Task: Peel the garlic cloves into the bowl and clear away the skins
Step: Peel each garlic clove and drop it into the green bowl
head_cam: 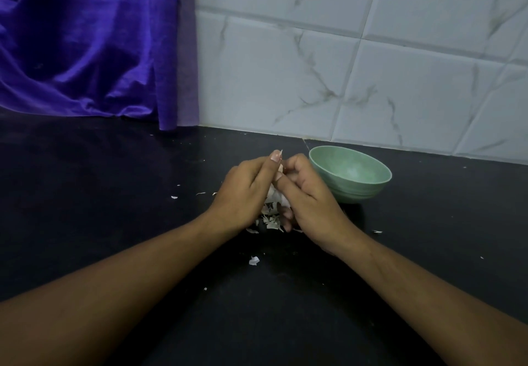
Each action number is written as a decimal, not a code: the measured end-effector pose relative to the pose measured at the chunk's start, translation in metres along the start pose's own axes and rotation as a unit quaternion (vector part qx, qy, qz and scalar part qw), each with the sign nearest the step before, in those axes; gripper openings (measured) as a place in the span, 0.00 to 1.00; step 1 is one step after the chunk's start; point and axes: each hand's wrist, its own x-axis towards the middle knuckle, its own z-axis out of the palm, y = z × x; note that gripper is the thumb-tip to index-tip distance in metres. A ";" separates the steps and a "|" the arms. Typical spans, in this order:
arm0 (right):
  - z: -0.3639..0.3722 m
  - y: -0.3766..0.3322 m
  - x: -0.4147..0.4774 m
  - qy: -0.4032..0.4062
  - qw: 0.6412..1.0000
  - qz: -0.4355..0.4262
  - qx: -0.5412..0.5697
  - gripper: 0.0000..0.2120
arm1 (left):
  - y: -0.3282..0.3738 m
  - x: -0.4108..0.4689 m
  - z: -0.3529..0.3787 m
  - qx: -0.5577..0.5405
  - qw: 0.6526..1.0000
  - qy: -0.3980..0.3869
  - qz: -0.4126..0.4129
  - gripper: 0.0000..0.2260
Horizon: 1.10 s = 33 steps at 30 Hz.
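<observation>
My left hand (pixel 245 191) and my right hand (pixel 308 197) meet over the black counter, fingers curled round a pale garlic piece (pixel 275 193) held between them. The garlic is mostly hidden by the fingers. A thin flake of skin sticks up at my left fingertips. Under the hands lies a small heap of white garlic skins (pixel 270 221). A green bowl (pixel 368 187) stands upright just right of my right hand, near the wall. What it holds is too dim to tell.
Loose skin flakes (pixel 253 260) are scattered over the black counter (pixel 114 208). A purple curtain (pixel 94 43) hangs at the back left. White marbled wall tiles (pixel 371 66) close off the back, right behind the bowl.
</observation>
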 end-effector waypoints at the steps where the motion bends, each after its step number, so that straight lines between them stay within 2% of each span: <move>1: 0.000 -0.002 0.000 -0.005 0.999 0.009 0.030 0.04 | 0.000 0.000 0.001 -0.035 0.999 -0.005 -0.010 0.28; 4: 0.002 -0.006 -0.002 -0.009 0.995 0.025 0.095 0.04 | 0.001 0.000 0.002 -0.066 0.998 0.008 -0.015 0.25; 7: 0.003 -0.007 -0.003 0.006 0.990 0.037 0.136 0.12 | 0.004 -0.002 0.008 -0.061 0.997 0.027 -0.025 0.27; 10: 0.004 -0.008 -0.001 0.025 0.984 0.051 0.171 0.15 | 0.008 -0.005 0.014 -0.086 0.994 0.044 -0.053 0.26; 14: 0.004 -0.011 0.001 0.025 0.979 0.072 0.189 0.13 | 0.015 -0.007 0.020 -0.177 0.979 0.045 -0.088 0.24; 21: 0.008 -0.012 0.001 0.024 0.980 0.069 0.183 0.10 | 0.020 -0.009 0.021 -0.219 0.967 0.051 -0.122 0.24; 25: 0.012 -0.006 0.002 0.056 0.990 0.061 0.115 0.10 | 0.022 -0.011 0.021 -0.200 0.970 0.055 -0.128 0.23; 30: 0.017 0.003 0.000 0.105 0.994 0.016 -0.023 0.11 | 0.018 -0.009 0.023 -0.029 0.989 0.099 -0.102 0.24; 33: 0.017 0.005 0.001 0.130 0.988 -0.007 -0.088 0.12 | 0.014 -0.008 0.025 0.003 0.989 0.115 -0.097 0.23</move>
